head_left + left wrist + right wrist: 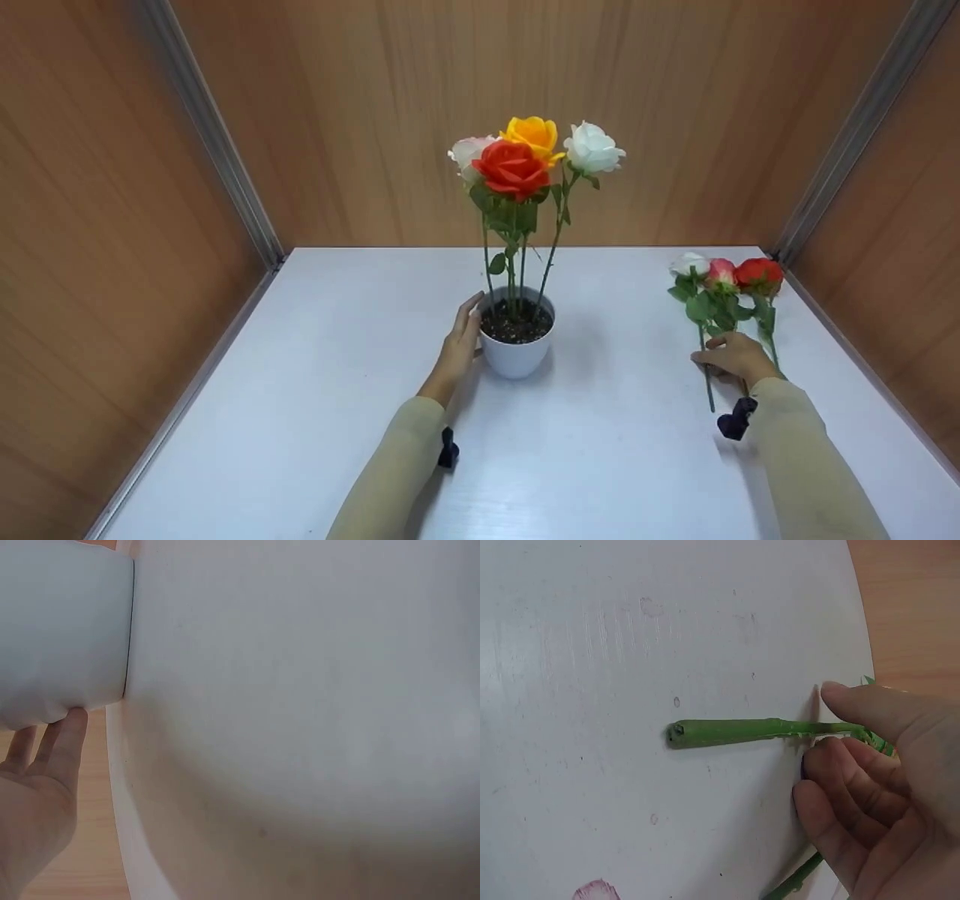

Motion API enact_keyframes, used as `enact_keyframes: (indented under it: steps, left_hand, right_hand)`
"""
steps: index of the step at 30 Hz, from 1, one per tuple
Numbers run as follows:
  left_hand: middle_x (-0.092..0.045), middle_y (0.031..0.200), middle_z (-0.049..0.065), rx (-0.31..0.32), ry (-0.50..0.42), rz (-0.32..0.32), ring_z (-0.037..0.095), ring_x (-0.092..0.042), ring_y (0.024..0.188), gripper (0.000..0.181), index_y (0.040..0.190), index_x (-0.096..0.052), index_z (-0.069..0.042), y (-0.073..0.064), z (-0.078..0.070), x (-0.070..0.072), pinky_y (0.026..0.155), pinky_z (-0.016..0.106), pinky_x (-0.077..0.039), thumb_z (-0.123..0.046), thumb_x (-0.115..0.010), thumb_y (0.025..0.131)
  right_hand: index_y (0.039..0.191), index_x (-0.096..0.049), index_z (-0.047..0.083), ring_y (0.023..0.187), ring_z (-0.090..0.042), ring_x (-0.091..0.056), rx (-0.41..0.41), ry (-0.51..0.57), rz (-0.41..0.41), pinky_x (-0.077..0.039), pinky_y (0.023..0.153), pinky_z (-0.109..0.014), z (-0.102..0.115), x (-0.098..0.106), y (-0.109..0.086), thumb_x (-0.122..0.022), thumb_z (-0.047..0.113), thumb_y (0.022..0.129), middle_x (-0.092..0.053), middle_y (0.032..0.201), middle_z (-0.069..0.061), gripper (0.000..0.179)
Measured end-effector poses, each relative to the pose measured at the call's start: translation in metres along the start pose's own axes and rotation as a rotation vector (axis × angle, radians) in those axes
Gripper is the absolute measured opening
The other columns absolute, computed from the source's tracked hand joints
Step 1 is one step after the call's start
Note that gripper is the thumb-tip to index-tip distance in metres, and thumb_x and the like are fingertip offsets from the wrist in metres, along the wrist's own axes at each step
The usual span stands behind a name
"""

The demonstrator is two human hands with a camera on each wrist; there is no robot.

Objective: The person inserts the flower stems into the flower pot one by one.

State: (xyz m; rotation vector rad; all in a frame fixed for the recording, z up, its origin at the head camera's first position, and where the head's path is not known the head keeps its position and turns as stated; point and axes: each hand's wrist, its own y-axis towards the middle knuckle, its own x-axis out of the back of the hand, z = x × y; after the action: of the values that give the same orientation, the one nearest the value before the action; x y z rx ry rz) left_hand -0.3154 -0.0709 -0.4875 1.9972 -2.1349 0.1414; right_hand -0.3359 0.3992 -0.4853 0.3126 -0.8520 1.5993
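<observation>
A white pot (517, 356) of dark soil stands on the table, holding a red rose (514, 169), a yellow rose (531, 133) and two pale ones on upright stems. My left hand (452, 352) touches the pot's left side, fingers extended; in the left wrist view the fingertips (75, 724) meet its wall. To the right, my right hand (739, 356) is at the stem of a lying white rose (690, 264). The right wrist view shows its green stem (727, 732) between the thumb and curled fingers, its cut end sticking out past them.
Beside the white rose lie a pink rose (721, 271) and a red rose (760, 274), heads toward the back. The white table (315, 450) is bordered by wooden panels (360, 120) at the back and both sides. Dark straps with small devices are at both wrists.
</observation>
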Motion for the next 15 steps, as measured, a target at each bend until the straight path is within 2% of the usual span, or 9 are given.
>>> enact_keyframes:
  steps: [4, 5, 8, 15]
  left_hand:
    - [-0.033, 0.161, 0.008, -0.001, 0.004, 0.001, 0.039, -0.036, 0.142, 0.056, 0.157, -0.026, -0.035, -0.001, 0.000, 0.000, 0.105, 0.060, -0.043, -0.058, -0.024, 0.106]
    - [-0.033, 0.161, 0.009, 0.002, 0.001, 0.006, 0.040, -0.036, 0.142, 0.055, 0.158, -0.026, -0.033, -0.004, -0.005, 0.001, 0.106, 0.061, -0.042, -0.056, -0.024, 0.107]
    - [-0.033, 0.160, 0.011, -0.010, -0.008, 0.003, 0.040, -0.036, 0.142, 0.054, 0.158, -0.026, -0.032, -0.004, -0.004, 0.000, 0.105, 0.062, -0.042, -0.053, -0.025, 0.108]
    - [-0.035, 0.159, 0.012, -0.018, -0.014, -0.009, 0.041, -0.038, 0.141, 0.052, 0.157, -0.028, -0.032, -0.001, 0.000, -0.001, 0.104, 0.061, -0.043, -0.051, -0.026, 0.109]
  right_hand:
    - [0.138, -0.043, -0.011, 0.082, -0.017, -0.065, 0.000, 0.083, 0.050, -0.059, 0.074, -0.029, -0.001, -0.001, 0.002, -0.074, 0.025, 0.092, -0.068, 0.096, -0.010, 0.066]
    - [0.137, -0.044, -0.012, 0.081, -0.016, -0.066, 0.005, 0.096, 0.061, -0.059, 0.074, -0.029, 0.000, -0.001, 0.003, -0.074, 0.021, 0.092, -0.068, 0.096, -0.010, 0.063]
    - [0.133, -0.047, -0.015, 0.079, -0.015, -0.065, 0.019, 0.124, 0.089, -0.060, 0.073, -0.028, 0.003, -0.003, 0.001, -0.071, 0.015, 0.093, -0.068, 0.093, -0.009, 0.055]
    - [0.129, -0.049, -0.018, 0.079, -0.013, -0.067, 0.071, 0.173, 0.124, -0.060, 0.072, -0.027, 0.012, -0.011, -0.004, -0.069, 0.014, 0.095, -0.070, 0.089, -0.008, 0.051]
